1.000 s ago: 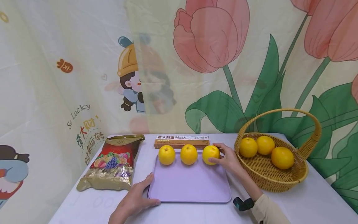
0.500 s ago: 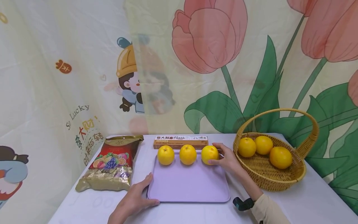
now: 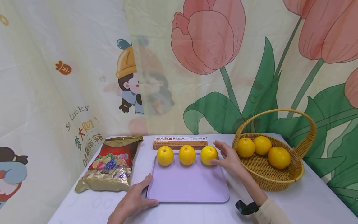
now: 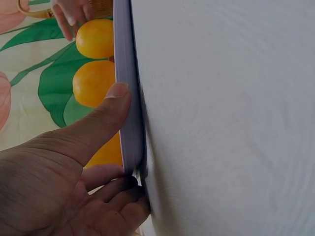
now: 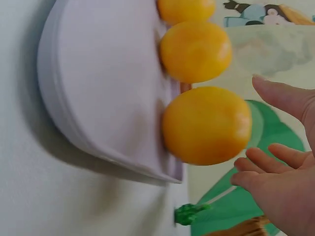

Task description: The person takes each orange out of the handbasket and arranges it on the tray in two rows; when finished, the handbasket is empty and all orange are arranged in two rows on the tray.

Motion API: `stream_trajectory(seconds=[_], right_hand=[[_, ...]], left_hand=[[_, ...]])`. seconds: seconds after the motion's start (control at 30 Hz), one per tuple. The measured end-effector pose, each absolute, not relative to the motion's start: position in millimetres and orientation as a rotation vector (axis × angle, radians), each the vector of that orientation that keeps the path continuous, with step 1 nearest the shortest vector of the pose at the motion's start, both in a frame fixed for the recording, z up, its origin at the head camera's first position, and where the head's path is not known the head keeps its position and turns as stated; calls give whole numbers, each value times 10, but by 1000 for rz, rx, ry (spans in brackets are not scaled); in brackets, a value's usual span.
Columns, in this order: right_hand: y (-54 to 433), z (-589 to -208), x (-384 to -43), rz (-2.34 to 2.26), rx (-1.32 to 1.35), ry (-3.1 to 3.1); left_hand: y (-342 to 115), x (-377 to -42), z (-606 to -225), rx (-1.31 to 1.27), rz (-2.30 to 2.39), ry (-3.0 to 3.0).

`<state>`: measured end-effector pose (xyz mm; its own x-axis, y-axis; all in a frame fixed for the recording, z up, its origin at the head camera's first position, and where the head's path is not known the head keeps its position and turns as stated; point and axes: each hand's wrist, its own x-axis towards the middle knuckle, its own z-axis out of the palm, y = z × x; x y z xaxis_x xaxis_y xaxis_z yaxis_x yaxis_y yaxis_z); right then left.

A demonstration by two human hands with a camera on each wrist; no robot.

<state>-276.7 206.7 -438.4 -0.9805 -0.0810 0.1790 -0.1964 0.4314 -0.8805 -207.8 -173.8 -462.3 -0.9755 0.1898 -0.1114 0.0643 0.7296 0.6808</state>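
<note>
This place is curtained off, its type of room unclear: fabric (image 3: 92,40) printed with tulips (image 3: 209,40) and cartoon figures (image 3: 129,81) hangs along the left and far sides of a white-covered table (image 3: 89,205).

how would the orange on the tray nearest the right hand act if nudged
The orange looks nearly round, so it would probably roll. The purple tray looks shallow, so its edge might not stop a firm push. The fruit's skin shows a slight sheen, so it may feel somewhat slippery.
</note>
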Motion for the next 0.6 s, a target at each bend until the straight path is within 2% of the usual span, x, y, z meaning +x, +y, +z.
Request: stream_trajectory(seconds=[0.33,0.6], right_hand=[[2251,-3937,-2344,1621,420,-2446],[2651,-3663,-2082,1512,488,-2429]], left_hand=[[-1734,-2083,-4613,203,1059,2754],[-1747,-2077,-4618,219,1065,2757]])
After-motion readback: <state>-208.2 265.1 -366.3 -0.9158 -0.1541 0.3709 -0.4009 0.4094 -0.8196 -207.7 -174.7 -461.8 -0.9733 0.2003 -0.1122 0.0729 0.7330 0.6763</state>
